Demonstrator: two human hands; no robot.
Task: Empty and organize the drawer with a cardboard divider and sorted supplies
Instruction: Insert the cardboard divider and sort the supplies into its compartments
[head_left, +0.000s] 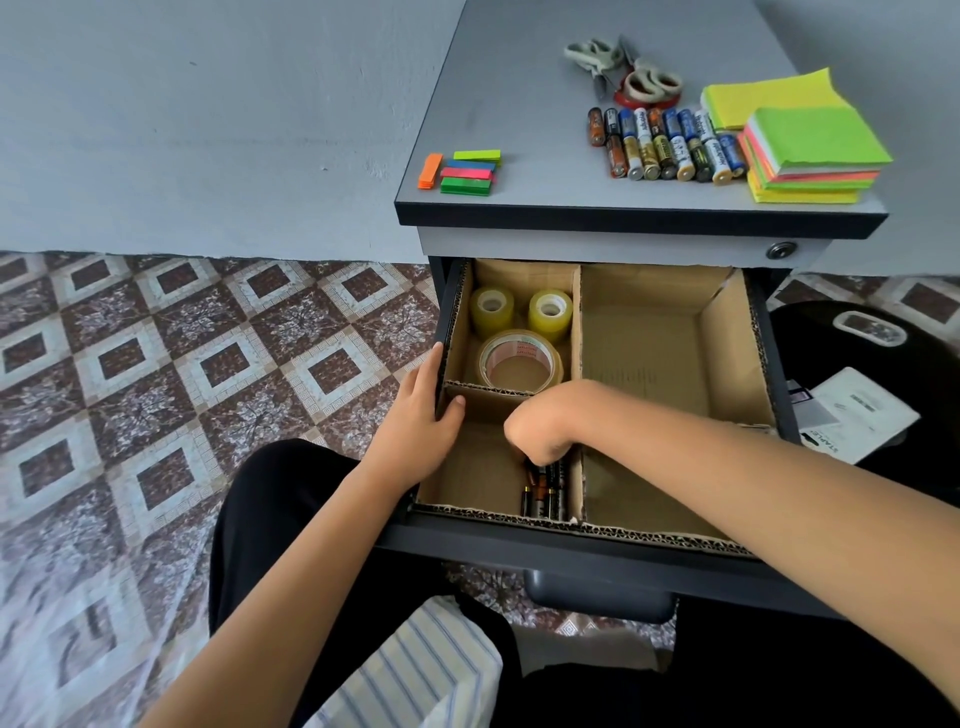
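Observation:
The open drawer (587, 551) holds a cardboard divider (575, 332) with three compartments. Three tape rolls (521, 360) sit in the back-left compartment. In the front-left one, my right hand (545, 423) is curled downward over several batteries (543, 493) lying by the divider wall; its fingertips are hidden. My left hand (423, 410) grips the drawer's left wall, thumb inside. The big right compartment (644, 374) shows only bare cardboard. More batteries (665, 143) lie in rows on the cabinet top (519, 104).
On the cabinet top also lie scissors (623, 65), sticky-note pads (805, 140) and coloured page flags (465, 169). A dark bin with white packaging (862, 421) stands right of the drawer. Patterned tile floor (182, 364) lies to the left; my knees sit below the drawer.

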